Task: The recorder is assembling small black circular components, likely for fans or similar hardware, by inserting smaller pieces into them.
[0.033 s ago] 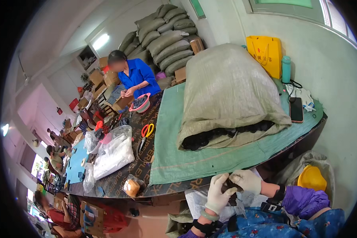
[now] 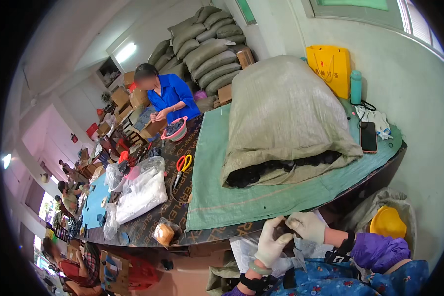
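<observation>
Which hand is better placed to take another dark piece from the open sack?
Probably the right hand: it lies closer to the sack opening with the dark pieces. The left hand sits lower, and both pinch a small dark item.

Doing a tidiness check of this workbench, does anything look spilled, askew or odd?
The big grey woven sack lies on its side on the green mat, its mouth gaping with dark pieces bulging out at the opening. The scissors lie loose on the table. Nothing looks damaged.
</observation>
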A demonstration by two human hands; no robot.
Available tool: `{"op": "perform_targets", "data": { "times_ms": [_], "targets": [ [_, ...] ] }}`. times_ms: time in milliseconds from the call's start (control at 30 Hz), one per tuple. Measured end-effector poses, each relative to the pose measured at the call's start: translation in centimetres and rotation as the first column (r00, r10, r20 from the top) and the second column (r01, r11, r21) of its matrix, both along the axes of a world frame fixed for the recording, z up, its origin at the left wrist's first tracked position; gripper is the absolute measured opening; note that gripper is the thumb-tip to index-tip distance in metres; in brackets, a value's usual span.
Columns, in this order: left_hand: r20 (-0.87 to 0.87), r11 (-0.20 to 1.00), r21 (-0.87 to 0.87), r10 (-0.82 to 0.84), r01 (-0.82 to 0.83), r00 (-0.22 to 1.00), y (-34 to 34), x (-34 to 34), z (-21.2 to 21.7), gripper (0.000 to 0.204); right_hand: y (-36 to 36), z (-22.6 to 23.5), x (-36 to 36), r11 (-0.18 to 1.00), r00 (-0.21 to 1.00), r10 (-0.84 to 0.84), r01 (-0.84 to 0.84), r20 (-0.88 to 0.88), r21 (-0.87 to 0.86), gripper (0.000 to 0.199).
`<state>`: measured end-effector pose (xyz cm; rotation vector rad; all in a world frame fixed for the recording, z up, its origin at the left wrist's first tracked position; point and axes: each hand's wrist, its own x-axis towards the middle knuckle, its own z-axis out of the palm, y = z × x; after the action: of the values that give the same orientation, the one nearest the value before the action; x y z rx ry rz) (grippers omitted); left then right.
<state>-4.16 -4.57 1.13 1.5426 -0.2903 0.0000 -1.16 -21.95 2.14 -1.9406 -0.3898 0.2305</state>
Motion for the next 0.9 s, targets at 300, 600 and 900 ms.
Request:
{"op": "perform_targets", "data": {
  "times_ms": [300,600,900],
  "targets": [
    [-0.319,0.787,-0.616,-0.196,-0.046,0.927,-0.2,0.7,0.2,0.055,1.5,0.3,-0.1,0.993,0.921,-0.057,0.091,0.385,-0.07,0.042],
    [0.11,0.949,0.296,0.076,-0.106,0.991,3.8,5.3,-2.7,0.026,0.6,-0.9,6.3,0.971,0.95,-0.001,0.076,0.311,-0.228,0.02],
    [0.417,0.31,0.835,0.183,-0.455,0.89,6.6,16.9,0.2,0.022,0.3,-0.6,16.7,0.67,0.893,0.058,0.297,0.447,-0.681,0.017]
  ]
}}
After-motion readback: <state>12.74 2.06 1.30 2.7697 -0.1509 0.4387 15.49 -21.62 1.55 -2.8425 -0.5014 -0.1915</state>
